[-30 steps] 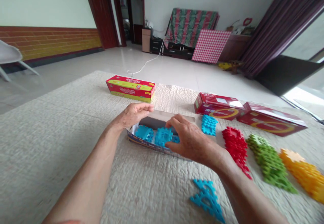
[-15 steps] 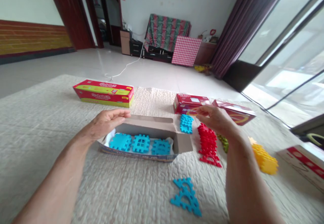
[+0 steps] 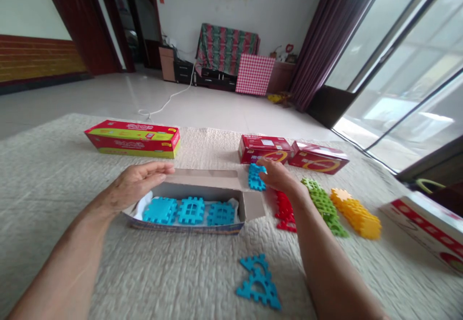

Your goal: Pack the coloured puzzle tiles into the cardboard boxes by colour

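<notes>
Clock: 12 is pointing straight away from the person, and 6 is pointing back to them.
Small blue tile stack: is lying at 9 o'clock from the right hand, right by its fingertips, and at 3 o'clock from the left hand, well apart from it.
Nearer hand: the right one is being much nearer to the stack.
Long way of the stack: is running about from 12 to 6.
Right hand: is bending its fingers, with its thumb a little apart from them, at the stack's side. I cannot tell if it is gripping a tile.
Left hand: is keeping its fingers straight and close together, with a narrow gap to the thumb, by the box's back corner at 10 o'clock. I cannot tell if it is pinching the edge.
Open cardboard box: is lying the long way from 9 to 3, with the stack between 2 and 3 o'clock from its middle.
Blue tiles in the box: are sitting in three piles, in a row.
Red tiles: are lying near 5 o'clock from the right hand, partly under its arm.
Loose blue tiles: are lying flat between 6 and 7 o'clock from the right hand.
</notes>
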The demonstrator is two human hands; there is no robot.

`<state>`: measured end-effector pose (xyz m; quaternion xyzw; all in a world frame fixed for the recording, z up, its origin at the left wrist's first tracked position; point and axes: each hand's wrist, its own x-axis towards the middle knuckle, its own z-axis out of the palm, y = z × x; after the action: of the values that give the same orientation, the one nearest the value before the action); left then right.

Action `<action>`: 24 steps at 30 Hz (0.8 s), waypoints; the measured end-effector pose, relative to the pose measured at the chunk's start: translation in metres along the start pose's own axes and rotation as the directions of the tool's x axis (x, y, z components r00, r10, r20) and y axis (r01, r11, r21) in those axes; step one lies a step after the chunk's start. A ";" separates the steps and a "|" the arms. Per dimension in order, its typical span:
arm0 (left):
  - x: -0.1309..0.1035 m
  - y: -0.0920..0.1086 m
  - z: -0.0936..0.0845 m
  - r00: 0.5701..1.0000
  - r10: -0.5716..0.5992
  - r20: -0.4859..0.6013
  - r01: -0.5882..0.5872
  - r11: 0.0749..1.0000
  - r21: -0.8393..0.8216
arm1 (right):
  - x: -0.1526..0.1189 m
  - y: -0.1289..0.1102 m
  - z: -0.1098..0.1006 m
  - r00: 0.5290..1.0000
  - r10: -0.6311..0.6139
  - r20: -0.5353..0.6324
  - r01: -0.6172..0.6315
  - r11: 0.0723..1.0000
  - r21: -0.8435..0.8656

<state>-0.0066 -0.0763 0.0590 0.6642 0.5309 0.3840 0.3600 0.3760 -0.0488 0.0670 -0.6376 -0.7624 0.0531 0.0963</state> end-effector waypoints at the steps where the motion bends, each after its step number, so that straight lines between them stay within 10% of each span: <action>1: 0.000 0.000 0.000 1.000 -0.001 0.001 0.001 1.000 -0.004 | 0.001 -0.002 0.003 1.000 0.011 0.010 -0.011 1.000 -0.016; 24: -0.001 0.003 0.001 1.000 -0.002 -0.004 0.002 1.000 -0.016 | 0.009 -0.028 0.054 0.966 0.210 -0.151 -0.216 0.976 -0.024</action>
<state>-0.0044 -0.0782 0.0609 0.6600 0.5293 0.3890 0.3646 0.3363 -0.0426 0.0201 -0.7197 -0.6813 0.0003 0.1332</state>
